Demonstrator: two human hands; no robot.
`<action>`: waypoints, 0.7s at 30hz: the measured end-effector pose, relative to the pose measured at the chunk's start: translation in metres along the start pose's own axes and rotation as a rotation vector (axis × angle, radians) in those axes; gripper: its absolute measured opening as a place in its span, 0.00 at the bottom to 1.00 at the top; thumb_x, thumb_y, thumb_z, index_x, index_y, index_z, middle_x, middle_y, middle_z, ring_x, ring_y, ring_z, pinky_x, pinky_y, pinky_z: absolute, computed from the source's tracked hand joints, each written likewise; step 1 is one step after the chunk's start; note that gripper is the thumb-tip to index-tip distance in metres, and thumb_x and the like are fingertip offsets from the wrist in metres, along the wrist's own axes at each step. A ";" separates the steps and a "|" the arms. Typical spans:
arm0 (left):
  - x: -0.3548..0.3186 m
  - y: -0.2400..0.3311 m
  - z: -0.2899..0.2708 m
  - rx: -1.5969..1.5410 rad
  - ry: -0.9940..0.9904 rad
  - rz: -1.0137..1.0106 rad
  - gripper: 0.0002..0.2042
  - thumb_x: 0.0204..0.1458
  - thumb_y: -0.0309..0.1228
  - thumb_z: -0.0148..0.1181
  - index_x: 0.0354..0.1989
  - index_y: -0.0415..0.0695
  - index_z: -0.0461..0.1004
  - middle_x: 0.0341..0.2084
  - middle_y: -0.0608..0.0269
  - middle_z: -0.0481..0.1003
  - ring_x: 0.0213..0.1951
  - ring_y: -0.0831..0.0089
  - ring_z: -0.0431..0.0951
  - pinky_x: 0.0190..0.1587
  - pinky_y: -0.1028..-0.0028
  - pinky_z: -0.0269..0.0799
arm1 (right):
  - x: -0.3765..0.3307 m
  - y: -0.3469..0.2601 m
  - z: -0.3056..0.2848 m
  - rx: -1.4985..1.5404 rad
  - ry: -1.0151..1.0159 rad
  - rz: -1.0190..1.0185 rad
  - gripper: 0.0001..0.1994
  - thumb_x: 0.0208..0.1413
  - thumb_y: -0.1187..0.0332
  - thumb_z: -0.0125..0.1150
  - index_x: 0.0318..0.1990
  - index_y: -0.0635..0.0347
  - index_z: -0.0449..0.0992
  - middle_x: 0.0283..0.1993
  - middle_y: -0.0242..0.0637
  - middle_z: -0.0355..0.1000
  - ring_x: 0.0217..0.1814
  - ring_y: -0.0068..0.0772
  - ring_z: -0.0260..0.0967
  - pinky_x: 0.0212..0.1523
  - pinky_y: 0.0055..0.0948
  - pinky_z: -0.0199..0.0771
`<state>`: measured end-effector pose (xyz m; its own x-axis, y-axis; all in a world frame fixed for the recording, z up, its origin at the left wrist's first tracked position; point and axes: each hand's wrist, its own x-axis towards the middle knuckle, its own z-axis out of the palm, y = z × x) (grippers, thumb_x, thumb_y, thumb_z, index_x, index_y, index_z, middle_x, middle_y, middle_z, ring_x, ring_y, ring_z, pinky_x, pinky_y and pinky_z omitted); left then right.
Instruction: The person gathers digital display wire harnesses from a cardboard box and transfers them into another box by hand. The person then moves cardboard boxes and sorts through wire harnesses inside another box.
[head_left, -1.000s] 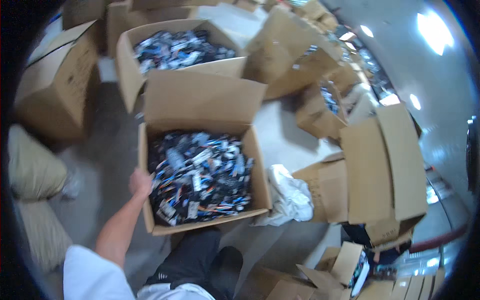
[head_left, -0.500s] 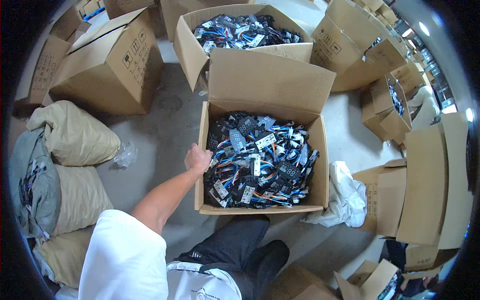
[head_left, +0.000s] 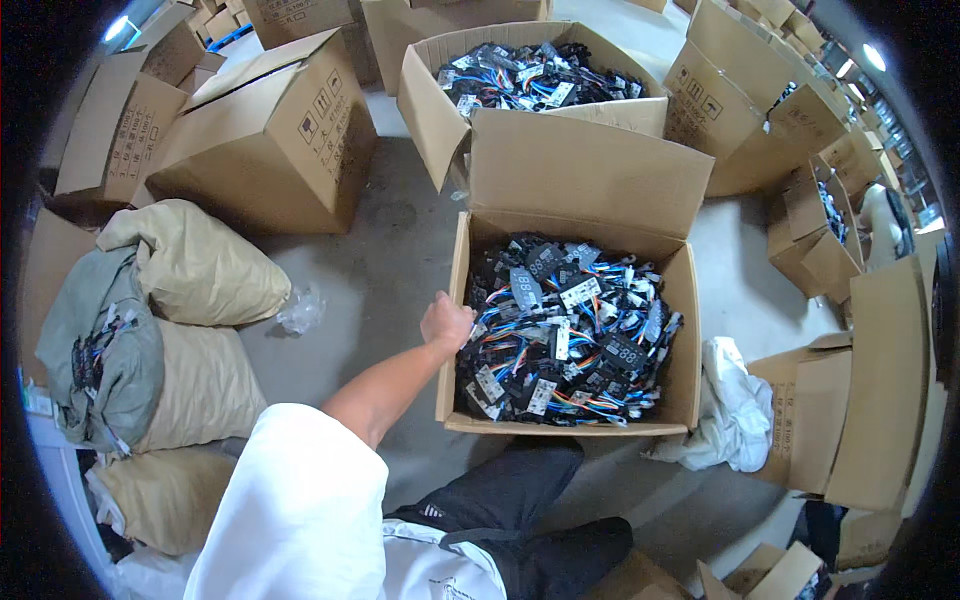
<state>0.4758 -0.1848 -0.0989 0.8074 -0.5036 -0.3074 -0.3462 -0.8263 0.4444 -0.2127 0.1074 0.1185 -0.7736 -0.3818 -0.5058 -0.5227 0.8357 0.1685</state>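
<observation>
My left hand is closed on the left wall of an open cardboard box, its fingers curled over the top edge. Inside the box lies a loose heap of small black display boards with coloured wires, white connectors and pale label-like pieces. The box's far flap stands raised. My right hand is out of the picture.
Another open box of wired parts stands just beyond. Stuffed beige sacks and a large carton are at left. A white sack and open cartons stand at right. Crumpled clear plastic lies on the floor.
The whole scene has shifted rightward in the picture as my view turned left. My left hand keeps its hold on the box wall, and the box shows no clear movement among its neighbours.
</observation>
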 end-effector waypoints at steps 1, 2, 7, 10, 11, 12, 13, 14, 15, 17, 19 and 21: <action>0.002 -0.002 -0.004 0.001 0.014 0.009 0.21 0.48 0.39 0.64 0.45 0.36 0.71 0.40 0.40 0.79 0.45 0.46 0.80 0.50 0.55 0.75 | -0.002 -0.002 -0.001 0.018 -0.006 -0.004 0.41 0.57 0.40 0.58 0.69 0.60 0.58 0.68 0.39 0.63 0.65 0.35 0.61 0.66 0.35 0.63; 0.003 -0.004 -0.005 -0.013 0.014 0.014 0.21 0.48 0.39 0.64 0.45 0.36 0.71 0.40 0.40 0.79 0.45 0.46 0.80 0.50 0.55 0.75 | -0.004 -0.004 -0.002 0.037 -0.011 -0.009 0.40 0.58 0.40 0.57 0.69 0.59 0.59 0.68 0.38 0.63 0.64 0.34 0.62 0.66 0.35 0.63; 0.003 -0.013 -0.012 -0.028 0.014 -0.015 0.21 0.48 0.40 0.64 0.45 0.37 0.71 0.40 0.41 0.79 0.45 0.47 0.80 0.50 0.56 0.76 | -0.010 -0.009 -0.003 0.101 0.001 -0.051 0.36 0.60 0.42 0.56 0.68 0.57 0.61 0.67 0.35 0.64 0.63 0.29 0.63 0.65 0.33 0.64; 0.002 -0.009 -0.012 -0.034 0.017 -0.010 0.20 0.48 0.39 0.63 0.44 0.37 0.72 0.40 0.41 0.79 0.45 0.47 0.80 0.50 0.55 0.76 | 0.010 0.005 0.023 -0.222 0.389 -0.200 0.28 0.60 0.44 0.58 0.53 0.61 0.75 0.46 0.36 0.78 0.42 0.37 0.72 0.47 0.34 0.73; 0.003 -0.005 -0.007 -0.028 0.012 -0.002 0.20 0.48 0.38 0.62 0.44 0.37 0.72 0.40 0.41 0.79 0.45 0.47 0.80 0.49 0.55 0.76 | 0.023 0.025 0.040 -0.164 0.595 -0.351 0.28 0.59 0.43 0.60 0.54 0.60 0.74 0.46 0.37 0.78 0.42 0.37 0.72 0.45 0.34 0.73; 0.002 0.012 0.005 -0.068 -0.038 0.019 0.19 0.48 0.37 0.61 0.44 0.37 0.72 0.40 0.41 0.79 0.45 0.47 0.80 0.49 0.55 0.76 | 0.088 0.121 0.061 -0.126 0.861 -0.471 0.29 0.58 0.43 0.61 0.54 0.60 0.74 0.45 0.38 0.78 0.43 0.38 0.71 0.43 0.35 0.73; 0.005 -0.007 -0.003 -0.034 0.017 -0.002 0.18 0.48 0.36 0.60 0.44 0.36 0.72 0.39 0.41 0.79 0.44 0.47 0.81 0.49 0.55 0.76 | 0.065 0.073 0.048 -0.104 0.809 -0.512 0.29 0.58 0.43 0.61 0.54 0.60 0.74 0.45 0.38 0.78 0.43 0.38 0.71 0.43 0.35 0.73; 0.005 -0.015 -0.006 -0.027 0.033 -0.016 0.18 0.48 0.36 0.60 0.44 0.36 0.72 0.39 0.41 0.79 0.44 0.47 0.81 0.49 0.55 0.76 | 0.022 0.021 0.020 -0.059 0.416 -0.380 0.34 0.59 0.41 0.58 0.62 0.57 0.65 0.58 0.37 0.68 0.55 0.35 0.65 0.54 0.38 0.69; 0.004 -0.011 -0.003 -0.048 0.040 0.002 0.18 0.47 0.36 0.60 0.44 0.36 0.72 0.39 0.41 0.79 0.44 0.46 0.81 0.49 0.55 0.76 | -0.009 0.001 0.000 -0.009 0.065 -0.220 0.39 0.59 0.39 0.55 0.71 0.54 0.56 0.70 0.36 0.59 0.67 0.32 0.58 0.64 0.42 0.65; 0.002 -0.009 -0.002 -0.061 0.043 0.020 0.18 0.47 0.36 0.60 0.43 0.36 0.72 0.39 0.40 0.79 0.44 0.46 0.81 0.49 0.55 0.76 | -0.002 0.005 -0.002 0.060 0.084 -0.112 0.39 0.59 0.40 0.56 0.70 0.55 0.56 0.70 0.37 0.59 0.68 0.35 0.57 0.65 0.42 0.63; 0.002 -0.006 -0.004 -0.050 0.033 -0.020 0.18 0.47 0.35 0.60 0.43 0.36 0.72 0.40 0.40 0.79 0.45 0.46 0.80 0.49 0.54 0.76 | 0.015 0.010 0.006 0.201 0.096 0.095 0.40 0.59 0.43 0.59 0.70 0.57 0.56 0.71 0.40 0.57 0.70 0.40 0.55 0.67 0.41 0.60; -0.001 0.000 0.000 -0.057 0.020 0.003 0.18 0.46 0.35 0.60 0.43 0.36 0.72 0.40 0.40 0.79 0.45 0.46 0.80 0.49 0.54 0.76 | 0.026 0.014 0.019 0.360 0.106 0.317 0.40 0.58 0.45 0.61 0.70 0.60 0.56 0.72 0.43 0.56 0.72 0.46 0.52 0.70 0.41 0.57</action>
<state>0.4748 -0.1844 -0.0980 0.8161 -0.5001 -0.2897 -0.3207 -0.8089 0.4929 -0.2331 0.1174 0.0917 -0.9165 -0.1086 -0.3851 -0.1125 0.9936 -0.0126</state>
